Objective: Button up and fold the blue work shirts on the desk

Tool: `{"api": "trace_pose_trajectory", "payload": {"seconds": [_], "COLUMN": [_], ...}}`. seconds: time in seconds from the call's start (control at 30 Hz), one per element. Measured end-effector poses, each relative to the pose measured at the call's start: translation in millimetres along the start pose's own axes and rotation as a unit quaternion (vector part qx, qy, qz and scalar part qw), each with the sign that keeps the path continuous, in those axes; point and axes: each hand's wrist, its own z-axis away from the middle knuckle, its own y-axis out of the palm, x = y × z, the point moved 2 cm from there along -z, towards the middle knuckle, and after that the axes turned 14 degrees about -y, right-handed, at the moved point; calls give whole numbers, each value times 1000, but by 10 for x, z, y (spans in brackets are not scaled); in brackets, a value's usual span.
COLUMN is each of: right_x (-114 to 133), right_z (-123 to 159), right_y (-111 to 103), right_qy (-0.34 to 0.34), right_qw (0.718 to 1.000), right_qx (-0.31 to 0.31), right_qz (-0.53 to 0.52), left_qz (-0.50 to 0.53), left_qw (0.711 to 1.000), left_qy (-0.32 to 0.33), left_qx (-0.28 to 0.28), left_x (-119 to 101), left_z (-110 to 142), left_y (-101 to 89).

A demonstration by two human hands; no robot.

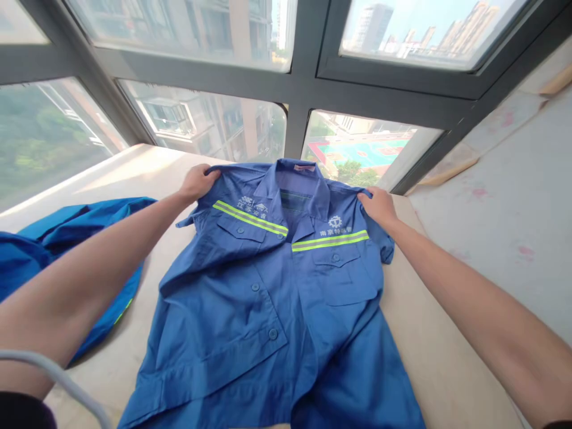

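A blue short-sleeved work shirt (286, 286) is spread front side up before me, its collar toward the window and its front unbuttoned. Yellow-green reflective stripes and white printed characters cross the chest above two buttoned pockets. My left hand (199, 182) is closed on the shoulder at the picture's left. At the other shoulder, my right hand (378, 204) pinches the cloth. Between both hands the shoulder line is stretched out, while the lower part hangs in loose folds toward me.
Another blue garment (89, 226) lies crumpled at the left, partly behind my left forearm. A pale ledge (134, 161) runs beneath grey-framed windows (304, 89). A patterned wall (500, 226) borders the right side. A grey cable (58, 375) curves across the lower left.
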Motion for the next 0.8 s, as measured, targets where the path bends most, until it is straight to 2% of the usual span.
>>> {"api": "trace_pose_trajectory", "payload": {"seconds": [0.07, 0.13, 0.23, 0.37, 0.43, 0.5, 0.53, 0.6, 0.7, 0.8], "right_x": [93, 203, 356, 549, 671, 823, 911, 1111, 1446, 1756], "right_z": [34, 125, 345, 770, 1014, 1246, 1346, 1494, 1532, 1338], "right_y": [108, 231, 364, 424, 427, 426, 427, 437, 505, 661], "right_qy": [23, 9, -71, -169, -195, -215, -226, -250, -265, -193], "right_qw": [1000, 1000, 997, 983, 975, 967, 962, 950, 934, 938], "right_qx": [-2, 7, 9, 4, 4, 12, 21, 45, 90, 135], "right_qz": [13, 17, 7, -65, -106, -138, -152, -181, -223, -252], "left_qz": [-44, -75, -71, -33, -29, -55, -81, -117, -162, -173], "left_qw": [998, 995, 993, 980, 974, 962, 953, 943, 942, 948], "left_qy": [-33, -31, 44, 157, 213, 265, 277, 272, 232, 189], "left_qx": [-38, -61, -82, -118, -68, 41, 92, 155, 182, 187], "left_x": [12, 46, 131, 226, 220, 184, 167, 140, 118, 104], "left_z": [47, 149, 396, 954, 1344, 1774, 1983, 2341, 2674, 2785], "left_y": [93, 217, 358, 358, 338, 355, 372, 409, 466, 520]}}
